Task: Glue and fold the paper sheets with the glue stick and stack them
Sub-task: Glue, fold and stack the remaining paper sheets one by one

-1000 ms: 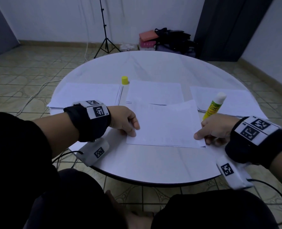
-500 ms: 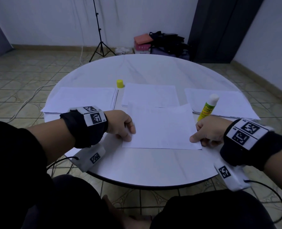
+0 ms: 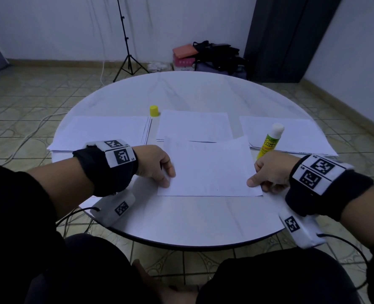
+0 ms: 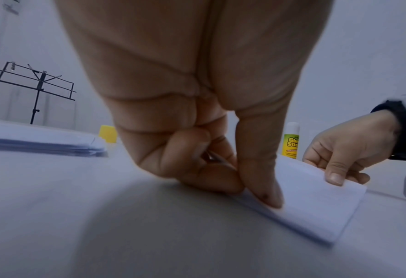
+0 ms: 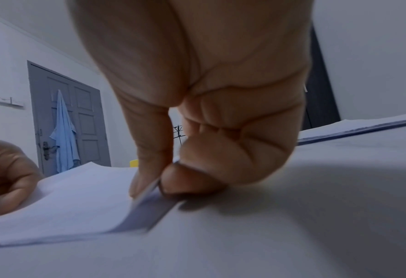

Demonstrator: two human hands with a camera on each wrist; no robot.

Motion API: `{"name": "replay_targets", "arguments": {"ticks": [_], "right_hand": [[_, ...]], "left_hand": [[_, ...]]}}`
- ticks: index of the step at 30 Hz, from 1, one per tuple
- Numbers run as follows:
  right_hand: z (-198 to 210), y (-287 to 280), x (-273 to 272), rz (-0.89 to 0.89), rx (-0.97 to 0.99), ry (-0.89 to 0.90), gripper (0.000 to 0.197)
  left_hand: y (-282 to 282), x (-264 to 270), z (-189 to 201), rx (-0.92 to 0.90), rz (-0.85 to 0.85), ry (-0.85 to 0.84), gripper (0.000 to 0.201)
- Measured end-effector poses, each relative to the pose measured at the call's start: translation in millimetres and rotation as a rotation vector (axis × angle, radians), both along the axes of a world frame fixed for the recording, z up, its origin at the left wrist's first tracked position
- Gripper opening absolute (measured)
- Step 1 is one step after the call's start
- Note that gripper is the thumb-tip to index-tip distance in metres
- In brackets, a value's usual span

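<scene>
While both hands pinch its near corners, the sheet (image 3: 208,170) lies at the table's (image 3: 181,218) front centre, probably steadied for folding; left hand (image 3: 154,162) nips the L corner betw. thumb and forefinger, right hand (image 3: 269,172) nips the R corner, lifted slightly; glue stick (image 3: 269,141) stands uncapped just behind the right hand, likely kept within reach; yellow cap (image 3: 154,110) sits farther back; paper piles (image 3: 107,132) flank a middle pile. Can't tell if glue is on the sheet; wrist views blur the edges; palms hide the other fingers.
</scene>
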State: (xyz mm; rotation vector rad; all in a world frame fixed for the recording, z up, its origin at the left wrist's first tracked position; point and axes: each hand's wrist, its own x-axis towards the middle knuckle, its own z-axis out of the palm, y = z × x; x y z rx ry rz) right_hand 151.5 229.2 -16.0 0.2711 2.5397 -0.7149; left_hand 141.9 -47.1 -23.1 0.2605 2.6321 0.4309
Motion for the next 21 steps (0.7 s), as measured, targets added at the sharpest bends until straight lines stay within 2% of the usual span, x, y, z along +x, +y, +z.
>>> {"name": "replay_targets", "arguments": {"ticks": [21], "right_hand": [[0.1,-2.1,-0.2,0.029,0.056,0.000,0.040]], "left_hand": [[-1.8,1.7,1.2,0.027,0.016,-0.030,0.023]]}}
